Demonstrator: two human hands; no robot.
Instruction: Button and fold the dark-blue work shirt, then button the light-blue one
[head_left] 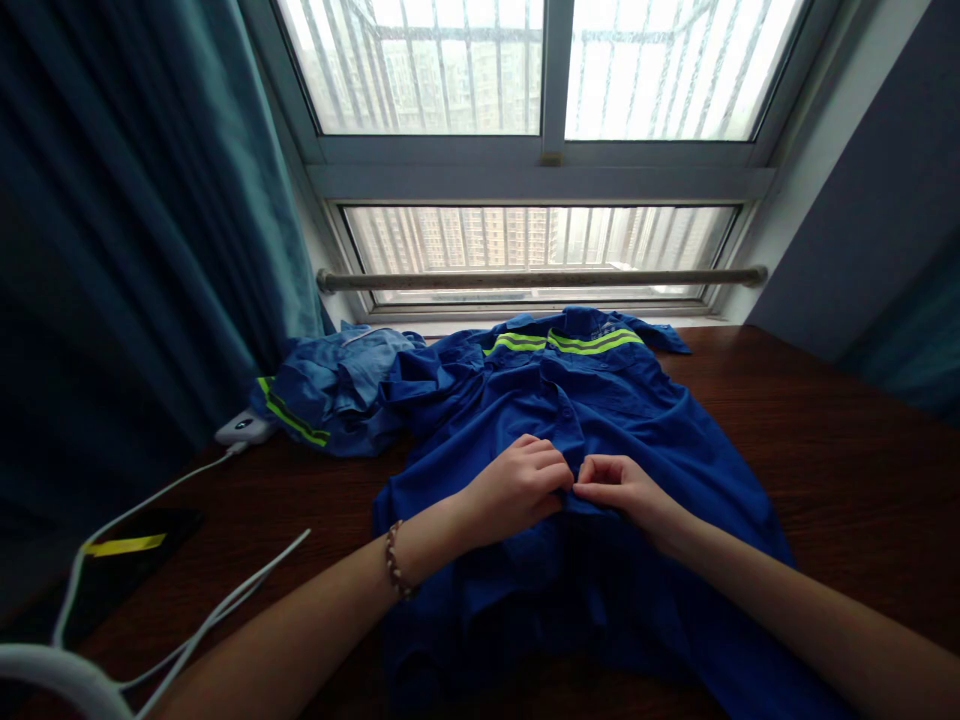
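A blue work jacket with a yellow-green reflective stripe across its chest lies spread on the dark wooden surface, collar toward the window. My left hand, with a braided bracelet on the wrist, is closed on the jacket's front edge. Just right of it, my right hand pinches the same front placket between thumb and forefinger. The fingertips of both hands nearly meet. Whatever small part of the placket sits between them, such as a button, is hidden. Below the hands the lower cloth hangs in loose, dark folds.
A crumpled lighter-blue garment with a reflective stripe lies at the left. Near it are a white plug-in device, white cables and a yellow strip on a dark flat item. A metal rail crosses the window; curtains hang left.
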